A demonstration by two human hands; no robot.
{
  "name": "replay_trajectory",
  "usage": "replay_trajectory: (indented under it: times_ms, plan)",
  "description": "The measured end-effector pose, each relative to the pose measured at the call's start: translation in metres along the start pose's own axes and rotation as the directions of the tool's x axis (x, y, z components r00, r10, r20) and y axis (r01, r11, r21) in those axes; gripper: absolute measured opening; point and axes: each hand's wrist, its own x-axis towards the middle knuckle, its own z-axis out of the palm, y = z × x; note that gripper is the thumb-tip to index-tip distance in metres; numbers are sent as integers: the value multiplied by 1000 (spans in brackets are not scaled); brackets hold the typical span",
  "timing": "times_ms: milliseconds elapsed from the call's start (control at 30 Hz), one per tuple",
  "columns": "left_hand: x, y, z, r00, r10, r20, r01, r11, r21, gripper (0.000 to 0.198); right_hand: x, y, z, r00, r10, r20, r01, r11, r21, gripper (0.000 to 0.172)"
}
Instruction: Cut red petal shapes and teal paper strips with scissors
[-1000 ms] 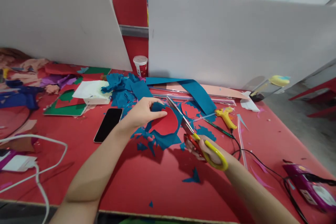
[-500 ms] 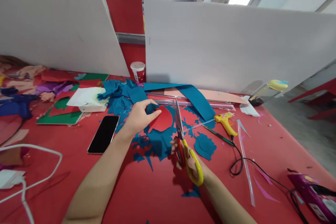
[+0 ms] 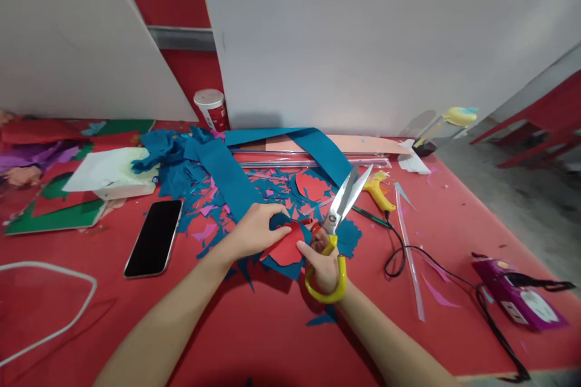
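Observation:
My left hand [image 3: 256, 231] pinches a red paper shape [image 3: 287, 248] backed by blue paper [image 3: 281, 265], holding it just above the red table [image 3: 254, 326]. My right hand [image 3: 323, 263] grips yellow-and-red-handled scissors [image 3: 338, 217] by the handles. Their silver blades are slightly apart and point up and to the right, away from the paper. The right index finger reaches towards the red shape's edge. Blue paper scraps [image 3: 236, 193] lie scattered behind both hands.
A black phone [image 3: 154, 237] lies left of my hands. A yellow glue gun [image 3: 377, 188] with a black cord [image 3: 399, 257] sits to the right, a purple tool [image 3: 515, 297] further right. A long blue strip [image 3: 318, 151], a cup [image 3: 212, 107] and white partition boards [image 3: 363, 42] stand behind.
The scissors have swung from upright beside the paper to pointing up-right, blades off the paper. Both hands came nearer to me and closer together. The camera tilted down.

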Motion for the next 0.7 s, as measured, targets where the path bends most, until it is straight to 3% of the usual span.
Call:
replay_trajectory:
  times_ms: [167,300,400,533,633,700]
  plan:
    - [2,1,10,998,-9,-60,2,993,-120,16,2,-7,-1,1000,7,-26,-9,998,-59,14]
    - [5,-7,20,994,-106,-9,102,975,-197,19,2,-12,-2,997,11,-72,-16,997,-70,17]
    - [5,-11,22,991,-133,-20,125,969,-212,24,1,-9,-3,998,34,-44,-35,999,-25,17]
    - [5,-15,7,977,-182,-109,149,956,-253,25,0,-3,-8,989,124,85,-130,988,79,20]
    - [2,-18,-13,920,-297,-256,219,931,-291,31,0,-5,-11,970,141,199,-154,987,52,30]
    - [-1,-18,-26,896,-335,-293,206,896,-393,31,-2,-11,-11,961,154,229,-152,988,-26,33]
